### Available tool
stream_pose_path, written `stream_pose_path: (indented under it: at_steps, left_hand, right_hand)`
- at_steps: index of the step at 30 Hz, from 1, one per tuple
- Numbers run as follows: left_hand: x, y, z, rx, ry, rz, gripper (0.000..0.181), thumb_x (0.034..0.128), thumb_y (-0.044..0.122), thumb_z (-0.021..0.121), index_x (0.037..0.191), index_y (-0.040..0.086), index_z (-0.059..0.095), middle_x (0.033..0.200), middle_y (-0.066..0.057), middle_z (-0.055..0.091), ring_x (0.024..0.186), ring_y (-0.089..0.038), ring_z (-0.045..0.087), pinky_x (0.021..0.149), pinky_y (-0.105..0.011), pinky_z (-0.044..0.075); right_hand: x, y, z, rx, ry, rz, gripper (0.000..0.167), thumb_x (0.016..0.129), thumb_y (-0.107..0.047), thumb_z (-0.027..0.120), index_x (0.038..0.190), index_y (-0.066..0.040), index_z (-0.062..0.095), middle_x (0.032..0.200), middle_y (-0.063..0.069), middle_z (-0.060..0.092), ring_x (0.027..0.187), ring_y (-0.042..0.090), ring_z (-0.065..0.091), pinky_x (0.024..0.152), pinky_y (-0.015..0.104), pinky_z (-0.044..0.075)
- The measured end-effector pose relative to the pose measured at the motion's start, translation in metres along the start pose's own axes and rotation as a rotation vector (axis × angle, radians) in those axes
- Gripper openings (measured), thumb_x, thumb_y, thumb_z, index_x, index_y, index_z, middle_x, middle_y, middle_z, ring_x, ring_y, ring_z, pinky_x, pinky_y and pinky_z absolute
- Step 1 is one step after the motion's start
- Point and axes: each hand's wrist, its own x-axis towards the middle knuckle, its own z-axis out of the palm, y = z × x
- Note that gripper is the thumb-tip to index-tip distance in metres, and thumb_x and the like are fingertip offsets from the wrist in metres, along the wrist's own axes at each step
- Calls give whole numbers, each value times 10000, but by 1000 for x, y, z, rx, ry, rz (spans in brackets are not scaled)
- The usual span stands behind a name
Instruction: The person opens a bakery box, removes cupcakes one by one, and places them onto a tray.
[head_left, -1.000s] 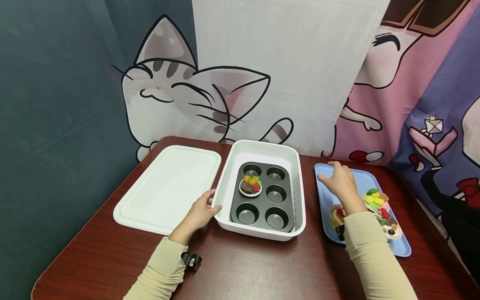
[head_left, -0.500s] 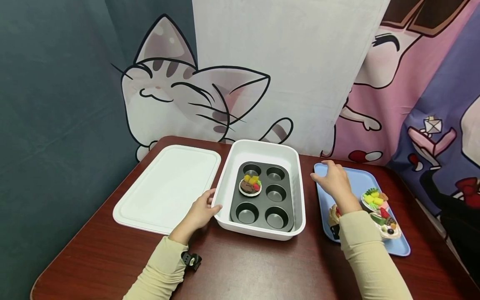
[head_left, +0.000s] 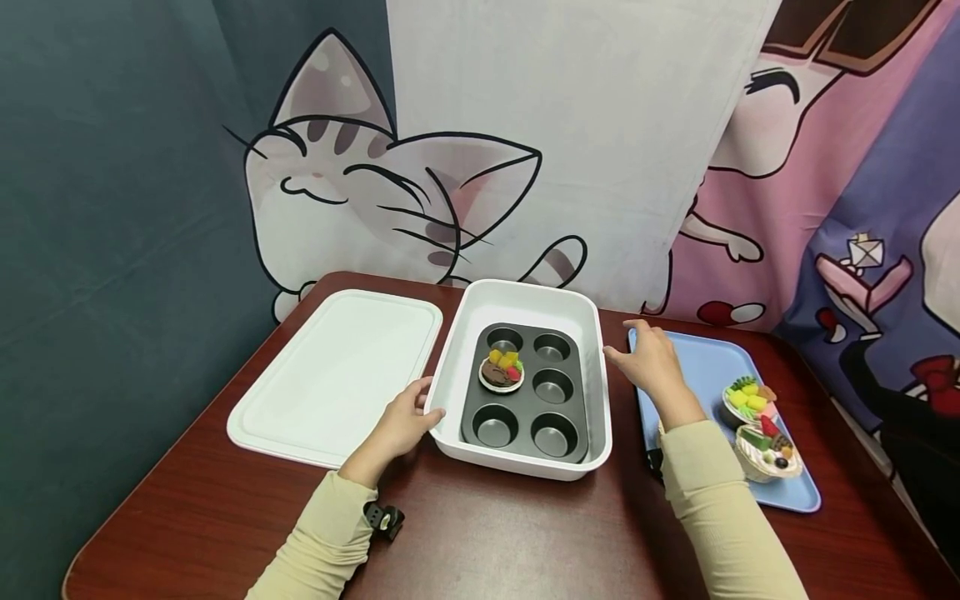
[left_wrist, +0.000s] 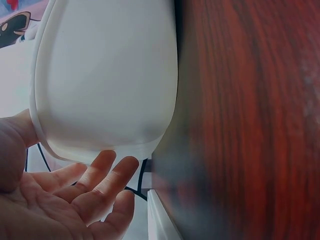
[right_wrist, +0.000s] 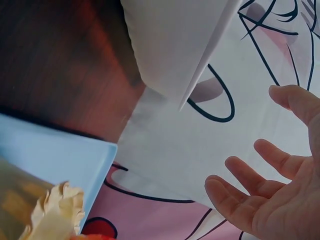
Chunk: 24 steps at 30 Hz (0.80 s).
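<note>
My left hand (head_left: 397, 425) grips the near left corner of a white plastic bin (head_left: 517, 468), thumb over the rim and fingers against the outer wall. The same hold shows in the left wrist view, my hand (left_wrist: 75, 200) on the bin (left_wrist: 110, 75). Inside the bin lies a dark muffin pan (head_left: 522, 412). One middle-left cup holds a toy tart (head_left: 501, 373) with chocolate, yellow pieces and a red berry. My right hand (head_left: 651, 371), holding nothing, hovers between the bin and a blue tray (head_left: 712, 358); its fingers (right_wrist: 270, 185) are relaxed and spread.
On the blue tray stand a yellow-topped toy tart (head_left: 750, 398) and a white cream tart (head_left: 768, 454). Another ruffled one (right_wrist: 62, 205) is mostly hidden under my right arm in the head view. A white lid-like board (head_left: 345, 367) lies left of the bin.
My right hand has moved left from over the blue tray toward the bin's right rim. The left hand and the bin have not moved.
</note>
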Motion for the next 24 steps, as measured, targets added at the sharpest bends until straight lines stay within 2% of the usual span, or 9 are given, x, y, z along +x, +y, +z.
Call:
stream_pose_path:
  at_steps: [7, 24]
  left_hand:
    - [0, -1, 0, -4, -8, -5, 530, 775, 14, 594, 1252, -61, 376, 959, -213, 576, 800, -256, 591, 667, -330, 488]
    - [1, -1, 0, -2, -5, 4, 537, 775, 15, 591, 1258, -61, 369, 965, -215, 577, 797, -254, 591, 662, -326, 490]
  right_hand:
    - [0, -5, 5, 24, 12, -29, 565, 767, -275, 617, 1192, 47, 431, 1078, 298, 432, 1013, 446, 383, 844, 523, 311]
    - [5, -20, 8, 42, -4, -41, 584, 771, -280, 613, 1221, 36, 415, 1134, 272, 422, 1047, 420, 377, 864, 512, 303]
